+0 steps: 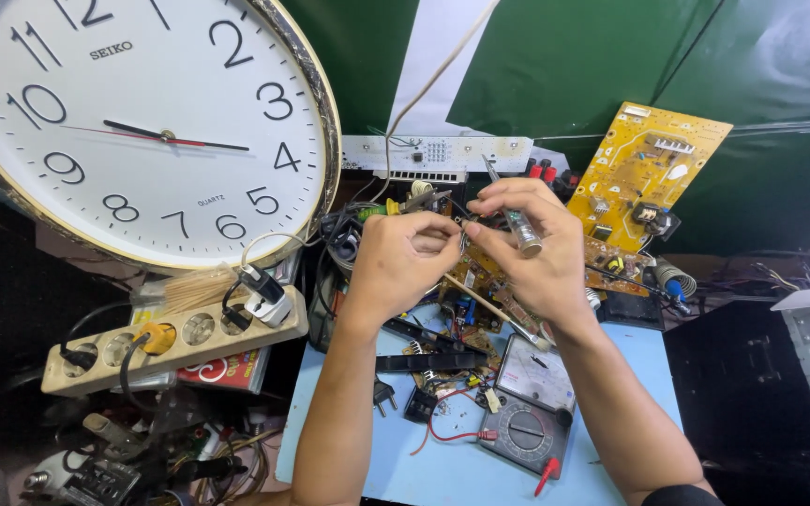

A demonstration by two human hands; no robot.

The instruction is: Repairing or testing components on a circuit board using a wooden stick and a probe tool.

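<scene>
Left hand [405,258] pinched a green-handled screwdriver [396,206]; right hand [532,248] closed on a clear-handled tool [520,230], hemmed by circuit boards [644,173] and wall clock [142,122].

Pale blue flat bench [442,473], cluttered below the fingers [442,245]. Straight beneath them: grey analogue multimeter with black dial [529,412], its red test lead [442,433] curling alongside to the left. Left of that, under the left-hand fingers: black two-pin plug [382,394] and flat black plastic bar [428,361]. Directly under the fingers, partly hidden: brown populated circuit board [480,281]. Lower right of the meter: red probe tip [547,473].
</scene>
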